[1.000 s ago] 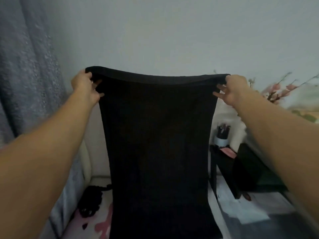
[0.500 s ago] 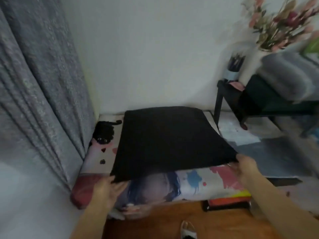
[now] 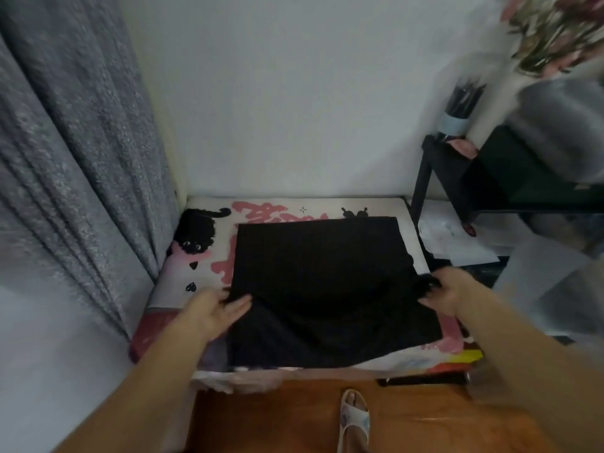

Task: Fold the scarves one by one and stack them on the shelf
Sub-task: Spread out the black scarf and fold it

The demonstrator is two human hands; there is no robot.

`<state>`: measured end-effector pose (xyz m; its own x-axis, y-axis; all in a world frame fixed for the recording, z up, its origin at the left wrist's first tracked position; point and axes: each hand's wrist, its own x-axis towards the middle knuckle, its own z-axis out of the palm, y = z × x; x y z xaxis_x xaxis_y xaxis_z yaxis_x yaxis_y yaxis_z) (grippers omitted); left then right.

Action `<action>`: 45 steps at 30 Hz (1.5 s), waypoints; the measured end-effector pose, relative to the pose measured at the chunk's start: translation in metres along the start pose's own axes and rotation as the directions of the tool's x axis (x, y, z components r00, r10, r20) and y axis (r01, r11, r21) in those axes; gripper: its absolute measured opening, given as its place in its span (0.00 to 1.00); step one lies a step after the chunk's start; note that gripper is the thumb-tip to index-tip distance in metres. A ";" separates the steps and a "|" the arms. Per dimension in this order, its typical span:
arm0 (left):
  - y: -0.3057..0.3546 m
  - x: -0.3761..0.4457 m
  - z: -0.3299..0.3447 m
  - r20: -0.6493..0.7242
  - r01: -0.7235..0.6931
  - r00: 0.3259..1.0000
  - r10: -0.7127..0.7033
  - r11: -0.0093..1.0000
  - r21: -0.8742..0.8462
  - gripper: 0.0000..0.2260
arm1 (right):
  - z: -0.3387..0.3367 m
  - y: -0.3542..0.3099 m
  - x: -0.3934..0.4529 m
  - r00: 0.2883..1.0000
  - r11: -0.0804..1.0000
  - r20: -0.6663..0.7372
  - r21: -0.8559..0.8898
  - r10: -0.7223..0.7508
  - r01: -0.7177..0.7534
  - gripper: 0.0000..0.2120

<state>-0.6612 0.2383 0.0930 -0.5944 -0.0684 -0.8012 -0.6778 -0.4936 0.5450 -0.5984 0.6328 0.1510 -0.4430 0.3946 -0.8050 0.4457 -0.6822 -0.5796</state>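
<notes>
Grey textured curtain [image 3: 75,152] fills the 9 o'clock side, plain white wall [image 3: 294,93] at 12.

Low surface with a white, pink and black cat-print cover [image 3: 209,256] sits mid-frame, pushed into the corner. Orange-brown wooden floor [image 3: 277,416] at 6.

Black rectangular fabric scarf [image 3: 320,276] lies on that surface, mostly flat. Far edge is square to the wall; near part is doubled over with a loose diagonal fold, near edge reaching the front lip of the surface.

Black open-frame shelf [image 3: 434,171] at 2 o'clock, holding dark folded cloth [image 3: 510,171] with blurred grey fabric on top. Cup of dark pens [image 3: 461,103] at the shelf's back corner. Blurred pink flowers [image 3: 555,31] at 1 o'clock.

Left hand [image 3: 212,308] at 8 o'clock of the scarf: fingers fairly straight, tips lying on the left edge at the fold; cannot tell if the thumb is tucked under.

Right hand [image 3: 447,291] at 3 o'clock of the scarf: fingers curled, pinching the right corner of the fold.

One foot in a pale slipper [image 3: 354,416] on the floor at 6.
</notes>
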 end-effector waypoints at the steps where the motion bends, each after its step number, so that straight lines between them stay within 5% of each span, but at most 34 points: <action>1: 0.033 -0.003 0.031 0.035 -0.060 0.998 0.061 0.998 -0.011 0.13 | 0.023 -0.029 -0.004 0.998 0.999 0.051 0.011 -0.042 0.041 0.12; 3: 0.102 -0.022 0.089 0.105 -0.220 0.968 0.226 0.973 -0.067 0.14 | 0.061 -0.085 -0.020 0.955 0.969 0.192 0.143 -0.226 0.200 0.14; 6: 0.180 -0.068 0.137 0.200 -0.410 0.838 0.507 0.828 -0.383 0.17 | 0.091 -0.153 -0.059 0.780 0.831 0.360 0.438 -0.511 0.342 0.14; 8: 0.194 -0.095 0.138 0.235 -0.445 0.749 0.620 0.733 -0.515 0.16 | 0.088 -0.167 -0.072 0.676 0.782 0.430 0.496 -0.599 0.378 0.14; 10: 0.184 -0.101 0.125 0.250 -0.465 0.728 0.638 0.728 -0.503 0.16 | 0.072 -0.161 -0.065 0.640 0.780 0.463 0.485 -0.613 0.396 0.22; 12: 0.156 -0.087 0.108 0.234 -0.484 0.769 0.595 0.780 -0.396 0.15 | 0.053 -0.144 -0.042 0.694 0.811 0.441 0.438 -0.569 0.387 0.26; 14: 0.120 -0.060 0.089 0.183 -0.479 0.824 0.536 0.832 -0.280 0.15 | 0.033 -0.122 -0.007 0.804 0.867 0.374 0.380 -0.462 0.322 0.18; 18: 0.039 0.006 0.061 0.010 -0.290 0.956 0.294 0.948 -0.133 0.19 | 0.007 -0.075 0.067 0.953 0.970 0.191 0.117 -0.234 0.214 0.14; 22: -0.018 0.079 0.054 -0.123 -0.097 0.987 0.100 0.995 0.030 0.19 | -0.001 -0.032 0.138 0.987 0.978 0.075 -0.149 -0.139 0.149 0.11; 28: -0.051 0.129 0.049 -0.240 -0.113 0.952 0.190 0.947 0.301 0.12 | 0.003 -0.007 0.213 0.975 0.972 -0.154 -0.198 -0.157 0.125 0.11; 30: -0.048 0.138 0.041 -0.267 -0.135 0.896 0.355 0.790 0.598 0.11 | 0.006 -0.003 0.221 0.929 0.865 -0.182 -0.456 -0.321 0.209 0.11; 32: -0.041 0.155 0.031 -0.213 -0.039 0.832 0.512 0.437 0.899 0.18 | 0.005 0.005 0.221 0.891 0.837 -0.170 -0.451 -0.420 0.308 0.11; 34: -0.036 0.171 0.029 -0.193 0.095 0.819 0.540 0.204 0.974 0.23 | 0.009 0.013 0.225 0.876 0.816 -0.218 -0.508 -0.429 0.274 0.14; 35: -0.035 0.175 0.034 -0.190 0.114 0.826 0.530 0.172 0.978 0.24 | 0.010 0.016 0.225 0.880 0.836 -0.227 -0.476 -0.417 0.274 0.13; 40: -0.043 0.171 0.040 -0.099 -0.141 0.914 0.392 0.538 0.831 0.23 | 0.017 0.014 0.212 0.918 0.715 -0.094 -0.659 -0.385 0.233 0.08; 43: -0.034 0.150 0.022 -0.094 -0.168 0.952 0.292 0.755 0.634 0.15 | 0.000 0.009 0.204 0.944 0.840 -0.162 -0.516 -0.289 0.169 0.12; 45: -0.027 0.129 0.001 -0.064 -0.173 0.963 0.262 0.782 0.599 0.09 | -0.014 0.014 0.184 0.962 0.898 -0.158 -0.417 -0.221 0.138 0.05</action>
<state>-0.7203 0.2441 -0.0250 -0.7223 -0.2508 -0.6445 -0.6863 0.1456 0.7126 -0.6628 0.7048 -0.0068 -0.4016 0.6283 -0.6663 0.6634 -0.3019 -0.6846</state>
